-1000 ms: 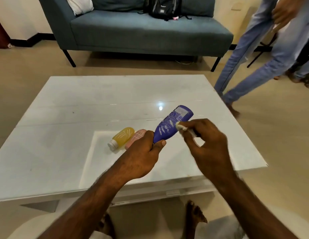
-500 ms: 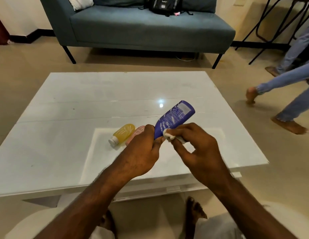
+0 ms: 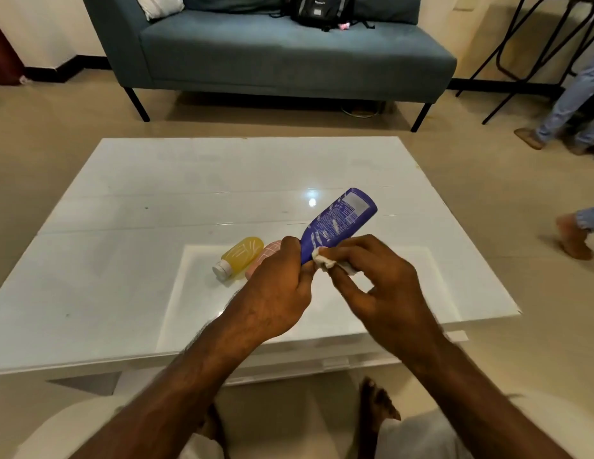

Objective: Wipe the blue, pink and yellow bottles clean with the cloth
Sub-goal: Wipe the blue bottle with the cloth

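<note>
My left hand [image 3: 275, 293] grips the lower end of the blue bottle [image 3: 338, 220], which tilts up and away to the right above the white table [image 3: 123, 260]. My right hand [image 3: 378, 286] pinches a small white cloth [image 3: 324, 261] against the bottle's lower side, close to my left fingers. The yellow bottle [image 3: 241, 256] lies on its side on the table, white cap toward me. Beside it lies the pink bottle [image 3: 267, 256], partly hidden behind my left hand.
A blue-grey sofa [image 3: 289, 58] with a black backpack [image 3: 322, 8] stands beyond the table. A person's legs and feet [image 3: 574, 233] are on the floor at the right, near black stool legs [image 3: 521, 44]. My own bare feet [image 3: 378, 402] show below the table edge.
My right hand has slid the cloth down the blue bottle toward my left hand. The person at the right has walked farther away to the right.
</note>
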